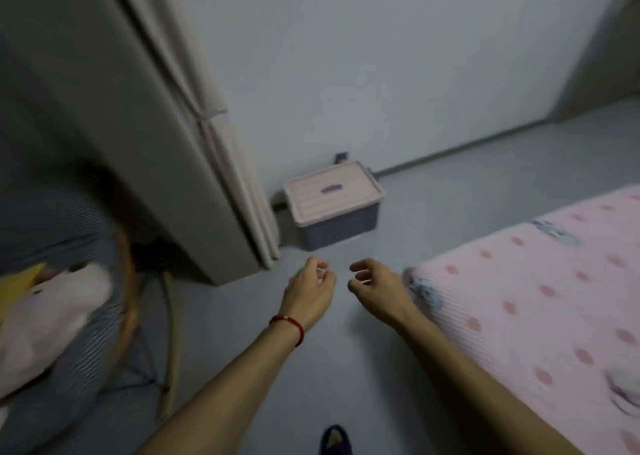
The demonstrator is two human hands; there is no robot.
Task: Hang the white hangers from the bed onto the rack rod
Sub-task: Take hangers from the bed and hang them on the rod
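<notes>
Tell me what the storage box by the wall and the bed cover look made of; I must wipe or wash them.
Storage box: looks like moulded plastic, matte, with a ribbed pink lid on a grey-blue tub. Bed cover: looks like soft knitted or quilted fabric, pink with darker dots, fine ribbed lines across it; the blur leaves the weave open.

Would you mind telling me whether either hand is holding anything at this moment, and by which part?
Nothing is held. The left hand and right hand hang over the grey floor with loosely curled fingers, both empty; no white hanger is in view.

Left hand (309, 290) and right hand (375, 286) hang empty, fingers (360, 267) loosely curled. Beyond them a box (334, 205); right, the bed (540, 299).
</notes>
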